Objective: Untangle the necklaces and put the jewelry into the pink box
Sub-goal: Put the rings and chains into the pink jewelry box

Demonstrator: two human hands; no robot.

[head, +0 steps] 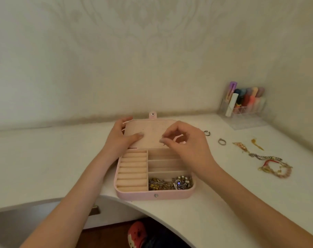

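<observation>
Now both hands sit over the open pink box (153,195), left hand (120,138) flat on its lid, right hand (185,142) pinching something tiny, while loose necklaces (270,162) lie on the counter (45,158), nearer the right hand.

- Light: soft, dim, warm-greenish; even, source not evident.
- Shadows: faint, diffuse beneath the hands (170,140) and along the worktop (45,158) edge.
- Glare: no hot spots on the worktop.
- Focus: soft throughout; fine detail smeared.
- Distortion: wide-angle bowing; wall line and worktop curve toward the edges.
</observation>
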